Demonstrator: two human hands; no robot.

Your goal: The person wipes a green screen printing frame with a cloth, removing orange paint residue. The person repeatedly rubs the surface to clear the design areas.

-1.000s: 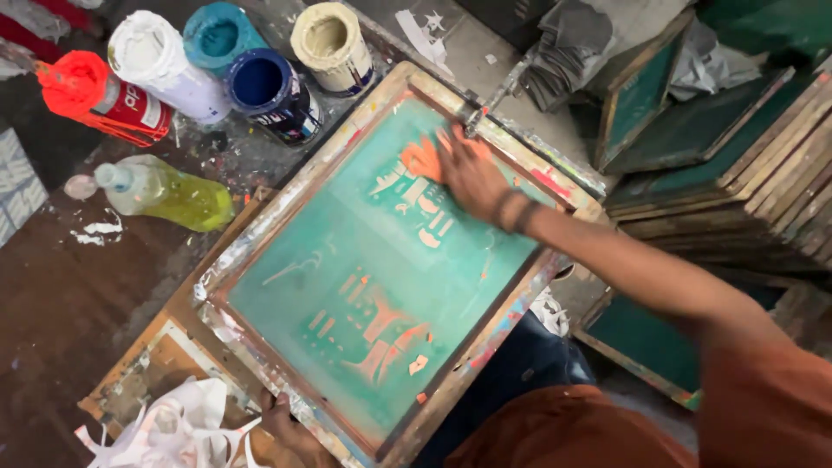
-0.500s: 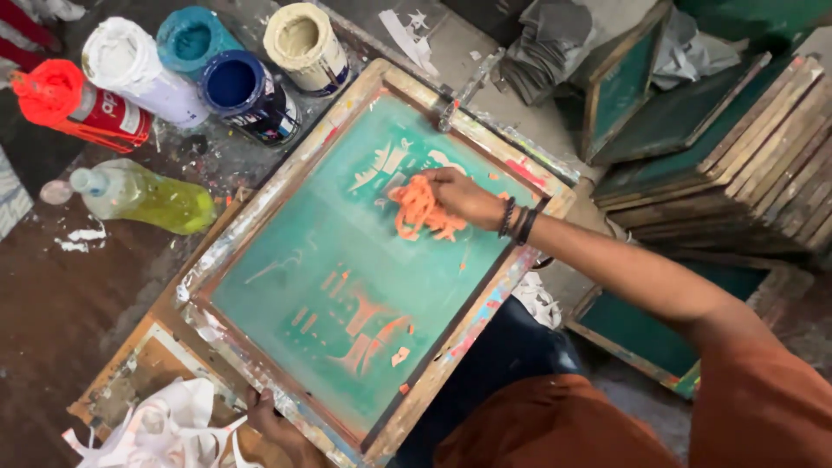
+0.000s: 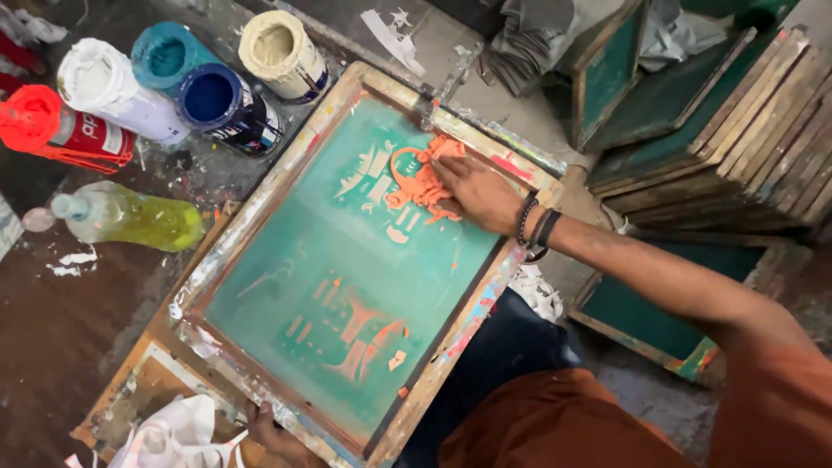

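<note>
A wooden screen-printing frame (image 3: 260, 186) with green mesh lies tilted in front of me, with orange-stained design shapes on the mesh. My right hand (image 3: 478, 192) presses an orange-soaked cloth (image 3: 416, 180) onto the mesh near the frame's far corner; dark bracelets circle that wrist. At the near edge, my left hand (image 3: 274, 433) grips the frame's wooden rim, and only a few of its fingers show.
Open paint jars stand at the upper left: white (image 3: 100, 82), teal (image 3: 169, 54), dark blue (image 3: 215, 100), cream (image 3: 276, 45) and red (image 3: 43, 126). A yellow-green bottle (image 3: 139, 221) lies on its side. Stacked wooden frames (image 3: 745, 121) fill the right. White rags (image 3: 173, 433) lie bottom left.
My right hand has rubbed the orange cloth down toward the middle of the mesh and back up to the far corner. The left hand has kept its hold on the frame.
</note>
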